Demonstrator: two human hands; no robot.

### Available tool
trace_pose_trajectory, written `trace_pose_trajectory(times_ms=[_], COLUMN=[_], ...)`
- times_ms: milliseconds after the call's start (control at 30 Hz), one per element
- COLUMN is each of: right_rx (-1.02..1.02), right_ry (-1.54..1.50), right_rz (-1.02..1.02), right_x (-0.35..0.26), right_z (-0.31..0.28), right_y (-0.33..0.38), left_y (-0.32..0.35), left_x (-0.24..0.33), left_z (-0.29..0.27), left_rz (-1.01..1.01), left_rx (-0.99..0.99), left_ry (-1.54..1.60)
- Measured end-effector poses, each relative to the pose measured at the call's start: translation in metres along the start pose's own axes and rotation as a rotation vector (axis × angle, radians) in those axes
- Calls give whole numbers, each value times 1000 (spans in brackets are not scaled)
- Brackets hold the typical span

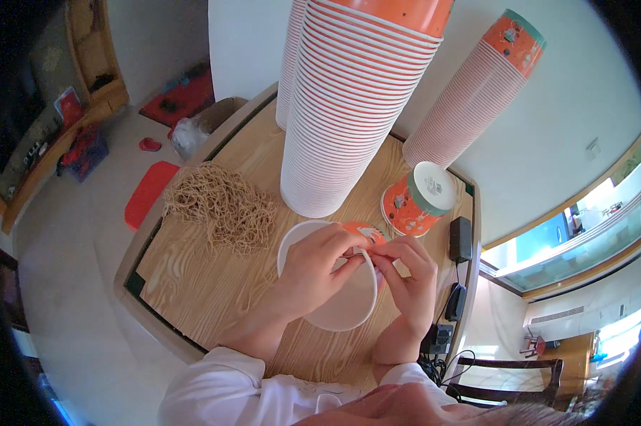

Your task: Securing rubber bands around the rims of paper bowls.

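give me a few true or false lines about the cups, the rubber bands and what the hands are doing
1. Both hands, left hand and right hand, are on the white paper bowl. True.
2. The pile of rubber bands lies to the right of the bowl. False: it lies to the left of it, on the wooden table.
3. The tall cup stack stands behind the bowl. True.
4. The short orange cup stack stands upright. False: it lies tipped, its white base facing the camera.
5. A leaning cup stack stands on the right of the table. True.
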State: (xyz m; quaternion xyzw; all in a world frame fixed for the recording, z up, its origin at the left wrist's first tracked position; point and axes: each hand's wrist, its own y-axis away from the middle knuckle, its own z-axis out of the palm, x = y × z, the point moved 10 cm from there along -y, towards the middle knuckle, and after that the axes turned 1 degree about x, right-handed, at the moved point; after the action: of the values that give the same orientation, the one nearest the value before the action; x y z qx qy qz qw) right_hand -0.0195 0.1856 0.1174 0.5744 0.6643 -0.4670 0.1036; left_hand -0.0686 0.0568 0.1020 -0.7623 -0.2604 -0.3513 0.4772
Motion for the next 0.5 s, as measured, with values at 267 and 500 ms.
trace_pose_trajectory(times_ms=[267,500], right_rx=[-58,-276], right_ry=[94,76], right_rz=[23,62], right_x=[14,14], right_z=[9,28], right_y=[-5,-1], left_y=[3,13], left_x=[-8,-22], left_z=[4,13], left_rz=[-8,-35], left_rx=[-66,-345], left_ry=[-325,-340])
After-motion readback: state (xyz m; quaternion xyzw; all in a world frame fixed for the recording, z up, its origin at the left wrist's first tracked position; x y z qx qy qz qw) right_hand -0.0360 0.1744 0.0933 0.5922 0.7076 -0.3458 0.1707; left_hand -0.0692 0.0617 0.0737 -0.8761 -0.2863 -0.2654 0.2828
